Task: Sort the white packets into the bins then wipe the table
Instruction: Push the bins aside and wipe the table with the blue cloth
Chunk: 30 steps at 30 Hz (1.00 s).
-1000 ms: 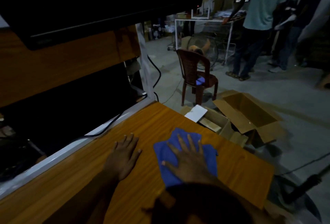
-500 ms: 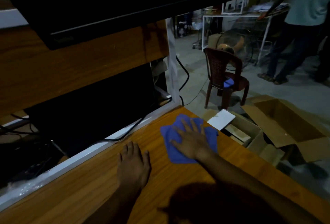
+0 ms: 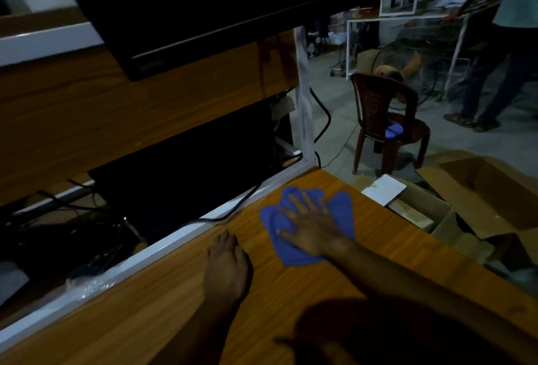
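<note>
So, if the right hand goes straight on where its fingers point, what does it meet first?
Probably the white edge strip at the far side of the table, near its corner. The right hand presses flat on the blue cloth, so the cloth would arrive first.

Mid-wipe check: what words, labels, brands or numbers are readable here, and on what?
No text is readable in this view.
Monitor: a dark mark on its lower bezel, too dim and blurred to read.
White packet: visible face looks blank.
Cardboard boxes: no print visible.
Blue cloth under the right hand: no label showing.
</note>
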### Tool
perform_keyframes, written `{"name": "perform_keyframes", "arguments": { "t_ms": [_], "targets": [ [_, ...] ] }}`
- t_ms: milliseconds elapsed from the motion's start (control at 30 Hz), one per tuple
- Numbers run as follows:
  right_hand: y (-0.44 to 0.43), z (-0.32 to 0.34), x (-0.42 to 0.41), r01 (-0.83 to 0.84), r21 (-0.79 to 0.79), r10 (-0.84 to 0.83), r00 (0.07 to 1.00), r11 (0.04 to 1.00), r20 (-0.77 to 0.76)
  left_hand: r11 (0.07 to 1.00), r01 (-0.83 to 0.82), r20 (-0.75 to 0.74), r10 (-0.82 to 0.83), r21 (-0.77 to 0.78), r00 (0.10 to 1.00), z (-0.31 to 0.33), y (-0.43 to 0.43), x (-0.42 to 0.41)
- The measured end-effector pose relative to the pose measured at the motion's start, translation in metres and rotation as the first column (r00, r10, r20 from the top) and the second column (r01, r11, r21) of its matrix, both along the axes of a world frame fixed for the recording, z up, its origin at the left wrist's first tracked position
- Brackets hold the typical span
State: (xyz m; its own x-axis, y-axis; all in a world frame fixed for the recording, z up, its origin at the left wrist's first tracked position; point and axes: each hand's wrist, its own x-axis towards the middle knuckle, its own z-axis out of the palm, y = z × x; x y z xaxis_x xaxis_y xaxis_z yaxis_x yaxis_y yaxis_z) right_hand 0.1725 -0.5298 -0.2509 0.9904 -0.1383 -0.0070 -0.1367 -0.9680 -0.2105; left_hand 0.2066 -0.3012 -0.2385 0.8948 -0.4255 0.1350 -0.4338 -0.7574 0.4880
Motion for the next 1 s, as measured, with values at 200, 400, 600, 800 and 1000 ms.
{"name": "perform_keyframes", "arguments": {
  "t_ms": [200, 400, 600, 800, 1000],
  "targets": [
    [-0.021, 0.006, 0.016, 0.500, 0.024, -0.500, 0.866, 0.866, -0.008, 0.968, -0.078, 0.061, 0.065, 0.237, 0.996, -0.004, 0.106, 0.012],
    [0.108, 0.009, 0.051, 0.301, 0.048, -0.301, 0.954, 0.952, -0.005, 0.968, -0.152, 0.130, 0.128, 0.198, 0.983, -0.009, 0.107, 0.019],
    [0.110, 0.005, -0.020, -0.102, 0.041, 0.102, 0.995, 0.994, 0.012, 0.970, -0.099, 0.059, 0.088, 0.220, 0.994, -0.003, 0.114, 0.016],
    [0.091, 0.008, 0.025, 0.405, 0.036, -0.403, 0.914, 0.914, -0.042, 0.972, 0.060, 0.037, -0.071, 0.229, 0.997, -0.005, 0.142, 0.024],
    [0.178, 0.005, 0.019, 0.114, 0.010, -0.114, 0.993, 0.993, -0.015, 0.987, 0.062, 0.084, -0.075, 0.146, 0.994, -0.005, 0.142, 0.023]
  ]
}}
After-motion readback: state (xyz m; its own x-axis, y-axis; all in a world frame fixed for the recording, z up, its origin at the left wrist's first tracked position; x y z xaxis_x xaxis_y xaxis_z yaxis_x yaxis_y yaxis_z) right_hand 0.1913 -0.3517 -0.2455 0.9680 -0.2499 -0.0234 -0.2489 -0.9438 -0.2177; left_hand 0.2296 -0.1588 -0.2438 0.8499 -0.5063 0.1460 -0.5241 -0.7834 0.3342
